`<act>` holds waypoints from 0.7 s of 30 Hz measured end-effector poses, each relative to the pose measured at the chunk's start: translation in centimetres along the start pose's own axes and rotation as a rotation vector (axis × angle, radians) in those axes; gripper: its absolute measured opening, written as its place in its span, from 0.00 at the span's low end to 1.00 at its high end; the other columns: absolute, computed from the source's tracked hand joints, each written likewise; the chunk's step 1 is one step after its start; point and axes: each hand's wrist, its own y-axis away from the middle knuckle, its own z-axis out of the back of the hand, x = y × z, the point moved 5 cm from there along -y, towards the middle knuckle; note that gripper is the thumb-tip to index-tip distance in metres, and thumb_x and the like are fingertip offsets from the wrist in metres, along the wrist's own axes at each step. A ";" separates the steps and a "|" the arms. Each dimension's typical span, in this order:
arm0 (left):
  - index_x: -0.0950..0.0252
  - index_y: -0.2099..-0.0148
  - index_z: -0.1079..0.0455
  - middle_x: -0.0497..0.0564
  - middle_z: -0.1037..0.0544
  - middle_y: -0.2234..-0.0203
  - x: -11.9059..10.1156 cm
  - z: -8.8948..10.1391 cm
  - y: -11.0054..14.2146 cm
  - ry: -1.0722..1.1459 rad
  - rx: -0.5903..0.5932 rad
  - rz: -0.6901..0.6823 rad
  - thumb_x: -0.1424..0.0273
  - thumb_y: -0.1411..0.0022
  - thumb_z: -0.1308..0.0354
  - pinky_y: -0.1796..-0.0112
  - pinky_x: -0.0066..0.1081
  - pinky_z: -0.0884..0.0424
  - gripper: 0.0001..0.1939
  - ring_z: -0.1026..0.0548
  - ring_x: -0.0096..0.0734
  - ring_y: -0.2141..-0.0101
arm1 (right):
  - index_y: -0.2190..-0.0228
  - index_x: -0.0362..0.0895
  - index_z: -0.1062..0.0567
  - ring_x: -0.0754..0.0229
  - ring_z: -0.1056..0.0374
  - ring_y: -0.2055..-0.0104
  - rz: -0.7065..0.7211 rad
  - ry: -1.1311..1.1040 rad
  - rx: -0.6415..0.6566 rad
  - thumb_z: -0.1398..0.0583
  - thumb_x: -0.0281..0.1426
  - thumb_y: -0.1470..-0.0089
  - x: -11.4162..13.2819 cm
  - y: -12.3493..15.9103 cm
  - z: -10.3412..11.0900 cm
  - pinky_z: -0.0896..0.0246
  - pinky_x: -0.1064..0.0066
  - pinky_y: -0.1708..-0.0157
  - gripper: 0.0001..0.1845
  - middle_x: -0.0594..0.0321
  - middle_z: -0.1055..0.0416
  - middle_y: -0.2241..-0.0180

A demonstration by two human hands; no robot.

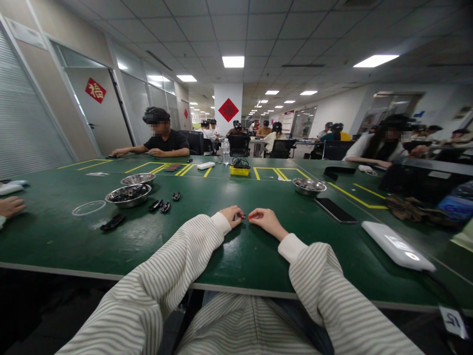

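Observation:
Above the green table (236, 256), my two hands are close together, a narrow gap between their fingertips. My left hand (231, 216) is closed, its fingertips pinching a small dark part (242, 216) with a shiny spot. Facing it, my right hand (267, 221) pinches a tiny orange piece (250, 217), mostly covered by the fingers. Both parts are too small to tell their kind. To the left of my hands lie several small black parts (165, 207). A longer black piece (113, 223) rests farther left.
Two metal bowls (127, 202) of parts stand at left beside a clear ring (88, 208); another metal bowl (309, 190) is at right. Near it lie a phone (335, 210) and a white power bank (397, 245). A yellow box (240, 171) holds cables. Co-workers sit around.

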 end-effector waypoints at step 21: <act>0.65 0.64 0.34 0.47 0.29 0.73 -0.1 -0.1 -0.1 0.197 -0.164 -0.028 0.67 0.49 0.49 0.69 0.23 0.35 0.10 0.32 0.21 0.74 | 0.74 0.38 0.26 0.59 0.32 0.70 0.058 -0.171 -0.053 0.39 0.31 0.65 1.0 0.2 0.2 0.37 0.69 0.66 0.11 0.58 0.27 0.74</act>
